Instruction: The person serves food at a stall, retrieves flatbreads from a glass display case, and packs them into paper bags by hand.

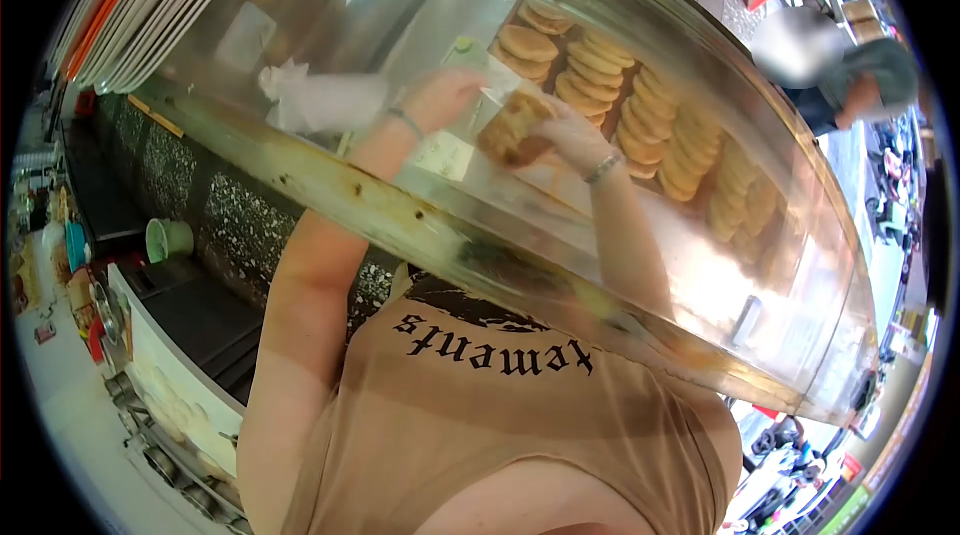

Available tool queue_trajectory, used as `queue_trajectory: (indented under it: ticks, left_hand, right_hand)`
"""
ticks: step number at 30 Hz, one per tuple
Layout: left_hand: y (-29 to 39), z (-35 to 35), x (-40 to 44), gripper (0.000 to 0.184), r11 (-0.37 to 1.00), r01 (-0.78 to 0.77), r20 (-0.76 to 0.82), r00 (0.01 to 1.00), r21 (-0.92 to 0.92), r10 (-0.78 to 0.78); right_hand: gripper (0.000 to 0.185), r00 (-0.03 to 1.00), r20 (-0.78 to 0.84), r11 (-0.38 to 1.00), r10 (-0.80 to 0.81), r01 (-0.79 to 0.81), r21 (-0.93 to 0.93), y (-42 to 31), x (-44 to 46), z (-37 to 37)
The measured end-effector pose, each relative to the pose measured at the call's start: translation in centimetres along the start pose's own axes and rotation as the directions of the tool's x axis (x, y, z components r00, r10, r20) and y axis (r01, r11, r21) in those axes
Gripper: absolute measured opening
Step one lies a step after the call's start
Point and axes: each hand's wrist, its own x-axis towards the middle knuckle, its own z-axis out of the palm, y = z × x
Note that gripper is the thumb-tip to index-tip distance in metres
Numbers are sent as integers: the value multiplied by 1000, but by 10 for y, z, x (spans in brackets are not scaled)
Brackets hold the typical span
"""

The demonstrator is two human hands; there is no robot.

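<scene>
Behind the glass of a display case, my right hand [578, 140], in a thin translucent glove with a bracelet at the wrist, grips a browned flatbread [513, 131]. My left hand [447, 98], also with a band at its wrist, is closed just left of the bread. A thin pale tip shows at its fingers, but I cannot make out what it is. Below both hands lies a white board [447, 153]. Rows of round golden flatbreads [590, 75] overlap on a brown tray beyond my right hand.
The case's worn frame [400, 210] runs between my chest and my hands. A crumpled white plastic bag [320, 100] is at the left inside the case. Stacked trays [150, 5] stand at upper left, a green bin [168, 239] below. Another person [860, 85] is beyond the case.
</scene>
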Motion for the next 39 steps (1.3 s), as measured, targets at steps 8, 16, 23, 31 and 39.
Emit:
queue_trajectory:
  ticks: [8,16,23,31,39]
  left_hand:
    - [40,22,-10,16,981,-16,6,1000,194,15]
    - [39,50,-27,12,918,-38,-237,961,395,142]
    - [-6,47,-50,12,999,-32,-388,922,-27,19]
    - [-69,2,-118,19,925,-122,-415,909,-361,-42]
    - [-105,-66,-179,13,743,-340,-571,818,-576,-68]
  right_hand:
    - [49,993,75,994,-93,97,-46,-8,-23,13]
    - [42,998,2,960,-60,57,275,17,-28,9]
    - [35,997,-24,811,70,-43,583,-1,-13,50]
    - [33,989,70,920,133,-149,363,-43,55,164]
    - [42,962,-34,946,271,-259,193,-105,87,296]
